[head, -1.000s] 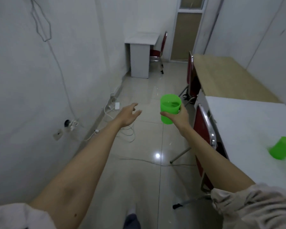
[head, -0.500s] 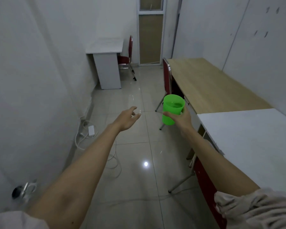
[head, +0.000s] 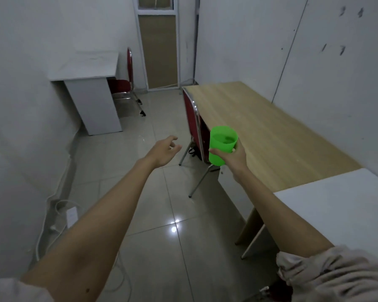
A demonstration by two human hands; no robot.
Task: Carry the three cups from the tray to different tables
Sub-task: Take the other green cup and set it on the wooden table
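A bright green plastic cup sits just right of center in the view, held upright in the air by the right hand. The fingers wrap around its lower half, thumb on the near side. The cup is smooth, slightly translucent, and tapers toward its base. Its open rim faces up, and it seems to hold a little liquid, though that is hard to confirm.

The left hand hangs in the air at about 9 o'clock from the cup, empty, fingers loosely spread and slightly curled.

This looks like the carrying step: the cup is in transit, not yet set down. Just past it, from 12 to 3 o'clock, stretches a long wooden surface with a pale, matte grain and nothing on it in view. A likely next move is to bring the cup over its near edge and lower it level so nothing spills.

A red chair with a chrome frame stands tucked against that surface, right behind the cup. A white surface lies at 4 o'clock. A small white desk stands far off at 10 o'clock. The floor is glossy grey tile.
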